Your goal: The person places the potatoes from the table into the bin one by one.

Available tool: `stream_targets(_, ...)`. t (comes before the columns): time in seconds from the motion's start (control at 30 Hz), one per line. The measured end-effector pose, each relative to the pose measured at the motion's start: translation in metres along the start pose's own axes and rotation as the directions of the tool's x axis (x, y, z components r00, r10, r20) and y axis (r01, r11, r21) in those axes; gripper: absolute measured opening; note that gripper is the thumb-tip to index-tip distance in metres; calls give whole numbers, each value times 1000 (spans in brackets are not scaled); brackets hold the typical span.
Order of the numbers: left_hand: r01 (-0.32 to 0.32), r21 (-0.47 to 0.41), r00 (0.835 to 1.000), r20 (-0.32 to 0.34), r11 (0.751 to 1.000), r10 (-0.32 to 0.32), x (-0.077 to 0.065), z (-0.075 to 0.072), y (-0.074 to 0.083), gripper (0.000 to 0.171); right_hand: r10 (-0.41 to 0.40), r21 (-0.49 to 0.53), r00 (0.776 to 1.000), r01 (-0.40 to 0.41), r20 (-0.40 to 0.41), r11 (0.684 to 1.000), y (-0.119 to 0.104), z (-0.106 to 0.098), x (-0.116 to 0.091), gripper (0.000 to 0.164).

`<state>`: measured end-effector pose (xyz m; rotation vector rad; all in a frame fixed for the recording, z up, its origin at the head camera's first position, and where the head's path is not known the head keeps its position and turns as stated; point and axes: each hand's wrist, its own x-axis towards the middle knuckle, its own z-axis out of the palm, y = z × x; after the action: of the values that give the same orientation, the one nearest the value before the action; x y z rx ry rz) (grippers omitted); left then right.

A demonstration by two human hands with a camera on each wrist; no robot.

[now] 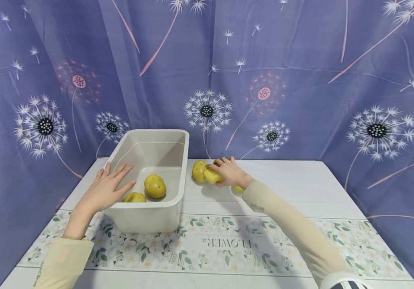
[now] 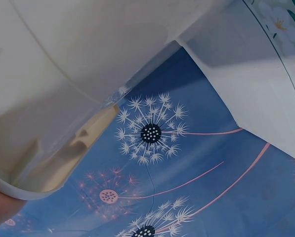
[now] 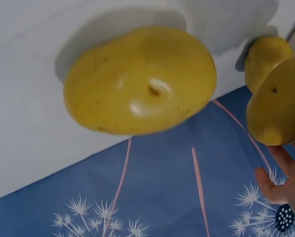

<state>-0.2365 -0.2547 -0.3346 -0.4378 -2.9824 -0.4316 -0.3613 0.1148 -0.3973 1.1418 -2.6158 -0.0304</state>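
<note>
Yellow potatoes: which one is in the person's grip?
The potato held by the right hand; two others lie inside the bin, and two more rest on the table.

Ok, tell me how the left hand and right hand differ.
The left hand spreads its fingers; the right hand grips a potato. The left hand is at the bin; the right hand is outside it, over the table. Both are bare, on arms in pale sleeves.

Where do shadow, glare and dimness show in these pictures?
Head view: bright, soft shadow beside the beige-sleeved right arm on the white floral tablecloth; left wrist view: dim, greying the beige plastic bin; right wrist view: dim too, whitish glare on the oval yellow potato nearest the camera.
</note>
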Motion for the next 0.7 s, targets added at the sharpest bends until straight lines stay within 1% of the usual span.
stream_targets(0.17, 0, 2, 1000, 5, 1000, 0, -1, 0, 0, 63, 6, -8, 1000, -6, 0, 1000, 2, -11, 2, 67)
stream_targets(0.43, -3, -3, 1000, 6, 1000, 3, -1, 0, 1, 63, 24, 9, 1000, -24, 15, 1000, 9, -26, 8, 69)
stream_targets(0.7, 1, 1, 1000, 8, 1000, -1, 0, 0, 1, 63, 19, -2, 1000, -19, -11, 1000, 14, -37, 11, 67)
